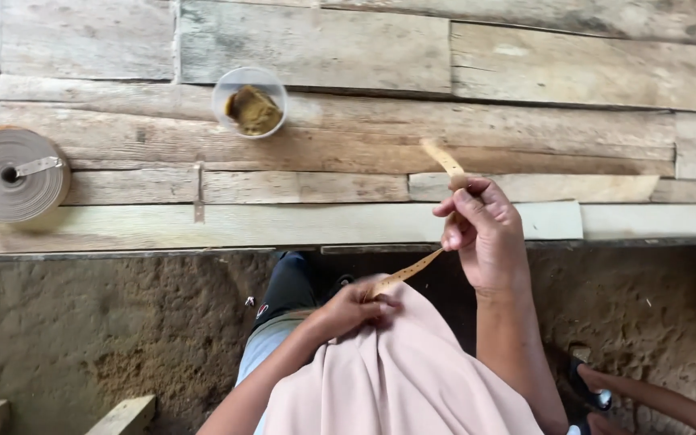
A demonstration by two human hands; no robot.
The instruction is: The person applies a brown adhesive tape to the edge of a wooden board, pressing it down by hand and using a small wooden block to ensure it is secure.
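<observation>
Pinching a thin tan strip (pixel 409 270) between them, both hands work above the person's lap. The right hand (pixel 483 234) is clenched around the strip's upper part, whose free end pokes up past the fingers over the plank surface (pixel 525 121). From that grip the strip runs down and toward the left hand (pixel 354 306), whose fingertips grasp its lower end, pressed against pale pink cloth (pixel 396 379) that covers the lap. Beyond the right-hand grip, up and across toward the left, a clear plastic cup (pixel 250 101) with a brownish lump inside stands on the planks. Far off past the left-hand grip, at the surface's edge, lies a large grey roll of tape-like strip (pixel 11 173) with a loose tan end hanging from it. Below the hands lies a bare earthen floor (pixel 106 322).
</observation>
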